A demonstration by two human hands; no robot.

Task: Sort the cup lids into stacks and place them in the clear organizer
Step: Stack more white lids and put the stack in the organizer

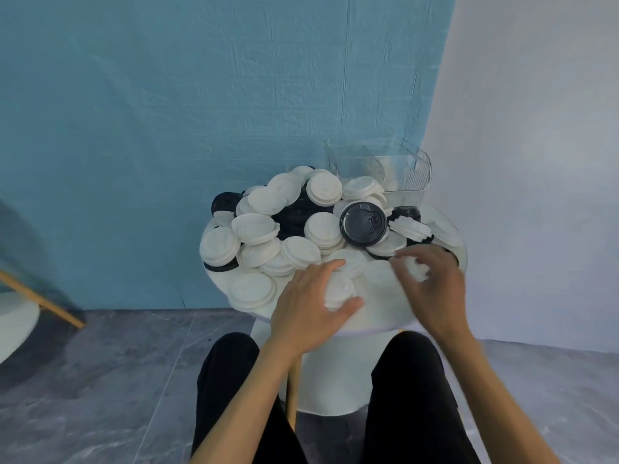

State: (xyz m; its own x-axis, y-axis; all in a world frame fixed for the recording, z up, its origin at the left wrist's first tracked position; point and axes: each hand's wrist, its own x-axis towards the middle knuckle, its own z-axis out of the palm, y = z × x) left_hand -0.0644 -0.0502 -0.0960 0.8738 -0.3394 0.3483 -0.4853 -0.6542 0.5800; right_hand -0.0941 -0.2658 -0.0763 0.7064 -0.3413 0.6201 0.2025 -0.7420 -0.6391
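So, early days on this one — the heap of lids (301, 222) covers most of the round white table (378, 313), white ones and black ones all jumbled, and the clear organizer (395, 172) sits at about 1 o'clock on the far edge, nothing stacked in it that I can see. My left hand (311, 296) is at 6 o'clock, fingers and thumb curled round a small stack of white lids (340, 289), pinning it by the rim. My right hand (432, 283) is at 4 o'clock and blurry, fingertips pinching what looks like one more white lid (413, 271).

Tip for this bit: keep the stack steady with the left, drop the new lid on flat and same way up so it nests — a tilted one will probably jam. Leave that black lid (363, 223) at 12 o'clock for its own pile.
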